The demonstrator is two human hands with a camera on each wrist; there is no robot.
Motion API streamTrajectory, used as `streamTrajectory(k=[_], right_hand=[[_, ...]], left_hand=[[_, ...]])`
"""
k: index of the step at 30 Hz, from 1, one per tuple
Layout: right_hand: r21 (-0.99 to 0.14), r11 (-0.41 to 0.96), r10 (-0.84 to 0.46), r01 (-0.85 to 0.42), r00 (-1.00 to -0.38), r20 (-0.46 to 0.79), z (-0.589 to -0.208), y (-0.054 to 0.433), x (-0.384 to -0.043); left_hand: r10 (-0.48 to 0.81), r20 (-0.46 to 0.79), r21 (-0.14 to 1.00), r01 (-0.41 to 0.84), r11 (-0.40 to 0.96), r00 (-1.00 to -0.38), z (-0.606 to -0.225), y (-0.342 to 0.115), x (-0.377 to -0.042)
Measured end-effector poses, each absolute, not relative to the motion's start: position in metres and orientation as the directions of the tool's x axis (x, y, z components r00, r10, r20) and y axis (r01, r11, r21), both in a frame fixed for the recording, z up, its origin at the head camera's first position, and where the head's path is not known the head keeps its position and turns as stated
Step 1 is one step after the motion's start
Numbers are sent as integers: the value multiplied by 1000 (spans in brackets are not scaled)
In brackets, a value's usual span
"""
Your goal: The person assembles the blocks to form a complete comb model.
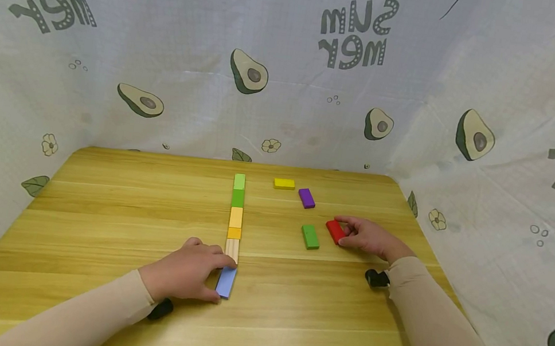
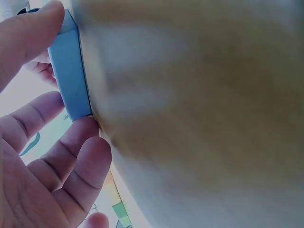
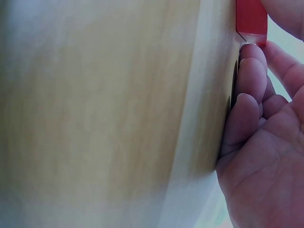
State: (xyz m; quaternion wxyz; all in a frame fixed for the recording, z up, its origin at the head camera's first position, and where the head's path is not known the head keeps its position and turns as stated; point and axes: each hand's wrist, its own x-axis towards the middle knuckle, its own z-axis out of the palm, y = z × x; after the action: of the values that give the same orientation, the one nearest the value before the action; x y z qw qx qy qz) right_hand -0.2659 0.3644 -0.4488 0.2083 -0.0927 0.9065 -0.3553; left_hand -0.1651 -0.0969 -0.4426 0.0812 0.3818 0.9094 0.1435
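A blue block (image 1: 226, 282) lies at the near end of a straight row of blocks. My left hand (image 1: 190, 271) grips it end to end, thumb at the near end and fingers at the far one; the left wrist view shows the same blue block (image 2: 70, 71) between them. Beyond it in the row come a bare wood block (image 1: 231, 249), an orange one (image 1: 234, 233), a pale orange one (image 1: 235, 217), a green one (image 1: 237, 198) and a light green one (image 1: 239, 181). To the right, my right hand (image 1: 370, 237) pinches a red block (image 1: 335, 232) between thumb and fingers.
Left of the red block lies a loose green block (image 1: 310, 237). Farther back are a purple block (image 1: 306, 198) and a yellow block (image 1: 284, 184). White cloth (image 1: 188, 98) printed with avocados encloses the wooden table (image 1: 113, 199) at the back and sides.
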Motion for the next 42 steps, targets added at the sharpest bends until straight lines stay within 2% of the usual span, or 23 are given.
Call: streamTrajectory(k=[20, 42], right_hand=[[-671, 741, -321, -39, -898, -302, -449, 364, -265], [-663, 747, -326, -46, -895, -304, -449, 365, -266]], left_hand=[[709, -30, 316, 667, 675, -704, -445, -95, -167], [671, -19, 324, 631, 705, -741, -444, -87, -164]])
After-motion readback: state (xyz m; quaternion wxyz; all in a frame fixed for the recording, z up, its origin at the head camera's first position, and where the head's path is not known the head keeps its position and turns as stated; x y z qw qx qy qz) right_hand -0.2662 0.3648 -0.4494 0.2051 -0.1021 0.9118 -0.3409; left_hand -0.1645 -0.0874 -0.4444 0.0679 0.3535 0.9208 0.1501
